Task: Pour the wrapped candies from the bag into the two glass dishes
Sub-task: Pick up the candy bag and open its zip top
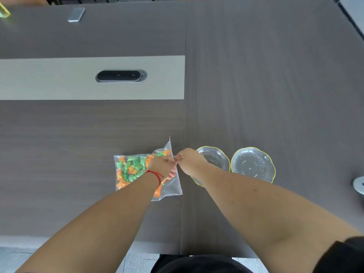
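Note:
A clear plastic bag (173,184) lies flat on the dark table, packed with green and orange wrapped candies (131,167). My left hand (163,166), with a red string at its wrist, rests on the bag's right end and pinches its upper edge. Close beside it my right hand (190,159) pinches the same edge of the bag. Two empty glass dishes with gold rims stand to the right of the bag: the nearer one (218,156) is partly hidden under my right forearm, the other (253,164) sits in full view beside it.
A pale strip with a black oval cable port (121,76) crosses the table's left half. A grey phone-like slab (76,14) lies far back left. A white object (359,184) peeks in at the right edge. The table's front edge runs just below my forearms.

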Tool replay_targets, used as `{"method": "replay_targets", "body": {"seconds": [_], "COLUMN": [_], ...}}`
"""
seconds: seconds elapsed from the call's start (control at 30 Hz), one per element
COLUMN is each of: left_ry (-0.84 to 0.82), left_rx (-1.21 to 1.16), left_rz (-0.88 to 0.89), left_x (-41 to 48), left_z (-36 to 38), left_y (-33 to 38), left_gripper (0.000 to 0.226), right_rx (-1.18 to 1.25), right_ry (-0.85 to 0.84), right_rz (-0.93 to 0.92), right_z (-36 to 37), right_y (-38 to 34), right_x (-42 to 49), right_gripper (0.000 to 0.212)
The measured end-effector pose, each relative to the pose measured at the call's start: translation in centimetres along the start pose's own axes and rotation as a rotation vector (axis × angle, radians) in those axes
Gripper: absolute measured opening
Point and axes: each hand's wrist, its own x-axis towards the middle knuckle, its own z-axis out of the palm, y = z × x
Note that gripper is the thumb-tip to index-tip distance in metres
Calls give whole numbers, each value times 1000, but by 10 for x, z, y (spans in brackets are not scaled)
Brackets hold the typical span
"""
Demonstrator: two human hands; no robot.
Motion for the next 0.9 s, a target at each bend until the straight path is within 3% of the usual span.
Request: {"method": "replay_targets", "body": {"seconds": [0.1,0.17,0.3,0.47,0.63,0.77,0.83,0.9], "left_ry": [-70,-43,-69,-179,-218,-191,-140,-43], "left_rx": [-77,-71,-16,89,7,-72,-67,-78], "left_rz": [-48,-19,30,70,37,-11,-36,-51], "left_x": [-8,-12,-16,-15,-18,-28,-35,-32], "left_z": [6,4,-6,-16,-17,-15,-14,-24], "left_y": [7,6,1,-2,-1,2,8,11], "left_gripper": [55,57,34,25,16,19,20,24], "right_rx": [185,177,-78,214,364,289,72,-227], "right_ry": [-55,-76,-270,-316,-178,-126,-146,-102], "right_rz": [-14,-20,80,81,62,14,-9,-17], "right_z": [-10,-19,-32,-44,-37,-36,-33,-32], "right_y": [3,1,-15,-2,5,-3,-4,0], "right_x": [-8,-13,-18,-33,-39,-40,-35,-35], "right_gripper": [25,28,29,39,28,27,11,10]}}
